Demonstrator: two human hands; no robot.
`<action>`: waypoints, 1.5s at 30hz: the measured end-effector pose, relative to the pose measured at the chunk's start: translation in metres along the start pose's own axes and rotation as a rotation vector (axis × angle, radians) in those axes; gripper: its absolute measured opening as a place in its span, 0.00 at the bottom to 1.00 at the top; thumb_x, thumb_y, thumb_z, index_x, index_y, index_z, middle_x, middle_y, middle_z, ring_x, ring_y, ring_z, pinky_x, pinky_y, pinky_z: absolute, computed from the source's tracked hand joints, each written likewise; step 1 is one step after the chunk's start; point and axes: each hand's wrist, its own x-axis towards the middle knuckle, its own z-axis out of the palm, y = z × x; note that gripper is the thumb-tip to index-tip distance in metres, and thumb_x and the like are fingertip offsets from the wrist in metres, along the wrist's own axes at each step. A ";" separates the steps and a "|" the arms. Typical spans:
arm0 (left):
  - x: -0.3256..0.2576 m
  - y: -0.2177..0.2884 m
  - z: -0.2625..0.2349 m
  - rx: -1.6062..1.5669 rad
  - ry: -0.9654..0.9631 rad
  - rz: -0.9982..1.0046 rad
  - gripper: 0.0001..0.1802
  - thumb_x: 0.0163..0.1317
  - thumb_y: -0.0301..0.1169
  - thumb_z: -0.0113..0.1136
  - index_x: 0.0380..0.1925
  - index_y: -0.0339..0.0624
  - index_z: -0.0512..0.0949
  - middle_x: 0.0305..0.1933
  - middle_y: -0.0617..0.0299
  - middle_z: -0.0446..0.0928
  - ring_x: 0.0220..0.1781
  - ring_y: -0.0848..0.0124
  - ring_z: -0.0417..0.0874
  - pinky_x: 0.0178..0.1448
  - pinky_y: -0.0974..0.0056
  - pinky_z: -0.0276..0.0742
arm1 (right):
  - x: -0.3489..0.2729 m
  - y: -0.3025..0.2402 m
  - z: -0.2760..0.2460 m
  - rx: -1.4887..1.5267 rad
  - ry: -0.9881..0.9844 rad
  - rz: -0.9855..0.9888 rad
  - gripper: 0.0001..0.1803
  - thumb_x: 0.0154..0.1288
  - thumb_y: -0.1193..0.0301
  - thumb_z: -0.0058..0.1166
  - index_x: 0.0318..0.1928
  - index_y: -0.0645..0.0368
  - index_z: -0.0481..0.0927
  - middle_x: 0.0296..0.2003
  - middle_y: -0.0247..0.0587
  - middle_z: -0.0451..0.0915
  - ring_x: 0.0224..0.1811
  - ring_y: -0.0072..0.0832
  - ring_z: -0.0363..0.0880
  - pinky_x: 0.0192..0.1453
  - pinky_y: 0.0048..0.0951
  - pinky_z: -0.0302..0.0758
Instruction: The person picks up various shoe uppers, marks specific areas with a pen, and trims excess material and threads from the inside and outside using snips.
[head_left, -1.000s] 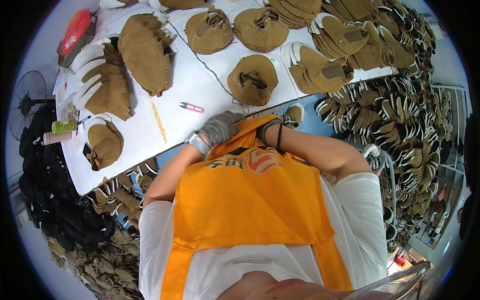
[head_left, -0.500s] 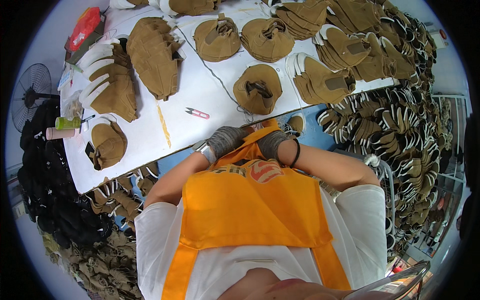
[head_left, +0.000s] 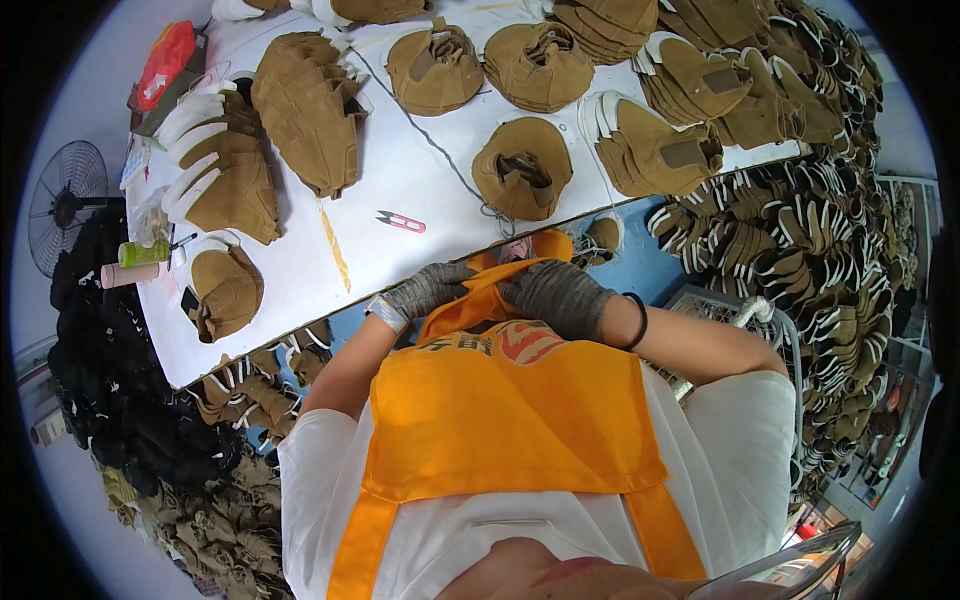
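Your right hand (head_left: 560, 298) shows more fully than before, pinching the apron (head_left: 510, 425) mid-frame; your left hand (head_left: 430, 290) has hidden fingertips, so its grip can't be told. The apron's bunched end points up-frame; long axis near vertical.

Left fingers (head_left: 452, 278) and right fingers (head_left: 522, 284) curled, 2 forearms (head_left: 690, 340) angled inward

A white table (head_left: 300, 285) spans ten to one o'clock, its near edge running aslant. Pale, bluish left wall (head_left: 85, 120) at ten o'clock; a caged fan (head_left: 66, 208) stands at half past nine. Blue floor (head_left: 648, 250) shows past two o'clock. At three, a tubular metal frame (head_left: 797, 380) is nearer, a pale shelf (head_left: 908, 345) farther out. Bright light falls evenly across the tabletop.
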 end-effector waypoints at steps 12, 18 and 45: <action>0.000 0.140 0.039 0.655 0.182 0.343 0.19 0.65 0.22 0.54 0.57 0.36 0.74 0.51 0.54 0.79 0.50 0.67 0.80 0.56 0.66 0.76 | -0.063 0.061 -0.081 1.007 1.296 0.465 0.12 0.65 0.63 0.59 0.39 0.59 0.81 0.28 0.36 0.79 0.28 0.31 0.77 0.34 0.28 0.74; 0.041 0.280 0.077 0.383 0.245 0.586 0.16 0.64 0.28 0.59 0.51 0.36 0.78 0.42 0.50 0.82 0.44 0.63 0.83 0.51 0.64 0.77 | -0.062 0.103 -0.146 1.180 1.371 0.282 0.14 0.66 0.61 0.60 0.38 0.61 0.79 0.28 0.28 0.74 0.29 0.16 0.68 0.35 0.20 0.68; 0.560 0.402 -0.117 0.723 0.318 0.439 0.21 0.75 0.42 0.43 0.57 0.42 0.72 0.55 0.61 0.75 0.52 0.71 0.74 0.60 0.67 0.68 | 0.074 0.658 -0.271 2.011 1.229 -0.130 0.09 0.68 0.64 0.54 0.42 0.54 0.76 0.27 0.32 0.76 0.29 0.24 0.74 0.33 0.26 0.75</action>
